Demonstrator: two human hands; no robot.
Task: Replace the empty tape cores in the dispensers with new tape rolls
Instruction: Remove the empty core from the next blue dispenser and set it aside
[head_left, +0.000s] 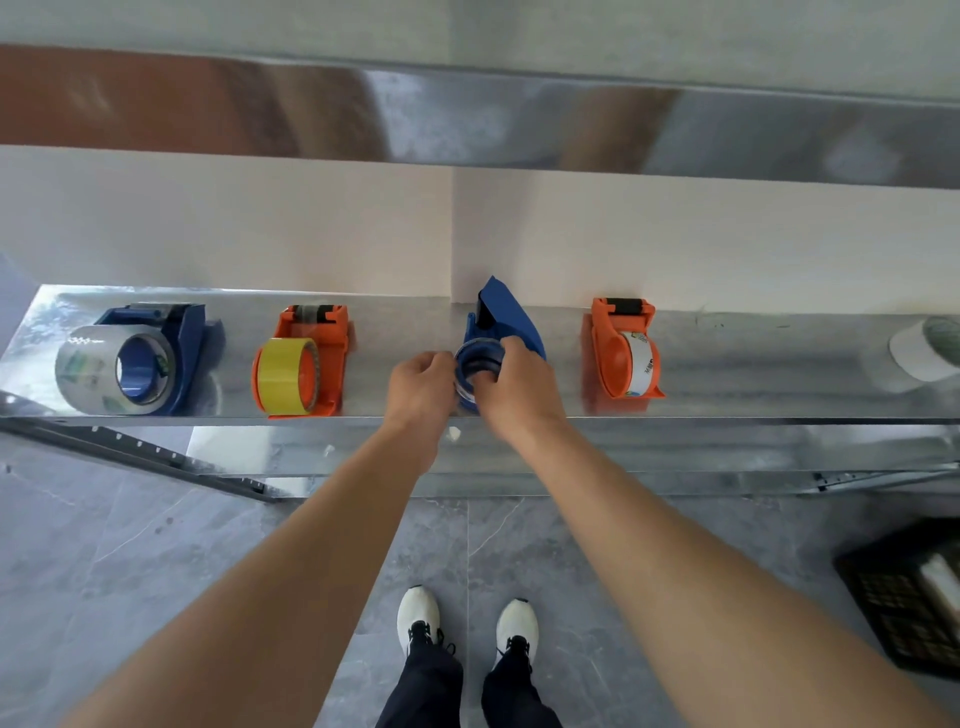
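Observation:
Several tape dispensers stand in a row on a shiny metal shelf (753, 364). The blue dispenser (506, 317) in the middle has a thin, nearly clear tape ring (480, 358) on its hub. My left hand (421, 379) grips the ring's left side and my right hand (514, 384) grips its right side, over the dispenser body. At the far left, a blue dispenser (182, 338) carries a fat clear roll (111, 371). An orange dispenser (317, 353) holds a yellow roll (285, 376). Another orange dispenser (621, 348) on the right holds a thin white roll (644, 364).
A white tape roll (924, 353) lies at the shelf's far right end. A black crate (904, 608) sits on the grey tiled floor at the right. A dark perforated metal rail (135, 452) runs below the shelf on the left. Another shelf spans overhead.

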